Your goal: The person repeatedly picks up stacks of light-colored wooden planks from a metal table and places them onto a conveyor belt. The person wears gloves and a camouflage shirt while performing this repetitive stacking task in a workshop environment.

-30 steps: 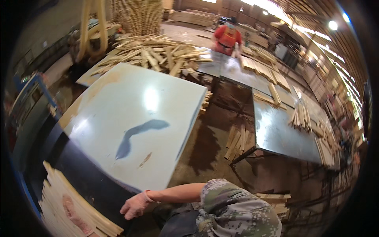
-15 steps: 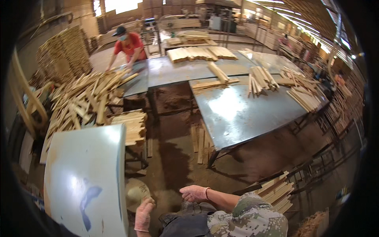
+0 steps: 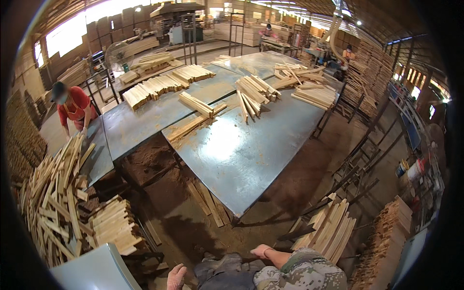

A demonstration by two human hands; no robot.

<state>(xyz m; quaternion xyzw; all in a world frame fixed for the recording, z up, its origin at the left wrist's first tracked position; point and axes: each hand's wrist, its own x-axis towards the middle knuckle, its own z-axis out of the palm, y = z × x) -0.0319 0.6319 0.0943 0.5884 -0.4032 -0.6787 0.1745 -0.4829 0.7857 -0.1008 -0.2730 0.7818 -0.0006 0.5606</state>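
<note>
My left hand [image 3: 177, 276], in a pinkish work glove, is low in the view by the dark cloth at my waist. Its fingers are curled in and nothing shows in them. My right hand [image 3: 261, 251], also gloved, hangs a little right of it below a camouflage sleeve [image 3: 304, 270], fingers folded together with nothing visible inside. Neither hand touches any wood. To the right of my right hand lies a stack of wooden strips [image 3: 325, 229]; to the left of my left hand is the corner of a pale smooth panel [image 3: 99, 270].
A large metal-topped table [image 3: 241, 159] stands ahead, bearing bundles of wooden strips [image 3: 256, 92]. At left, a co-worker in red [image 3: 75, 106] bends over a heap of loose strips [image 3: 60, 198]. A rack of dark bars [image 3: 362, 164] and a wood stack [image 3: 386, 241] stand at right.
My view has swung to the right, so the table sits more centrally and the pale panel has mostly left the picture. The round beige thing by my left hand is out of sight.
</note>
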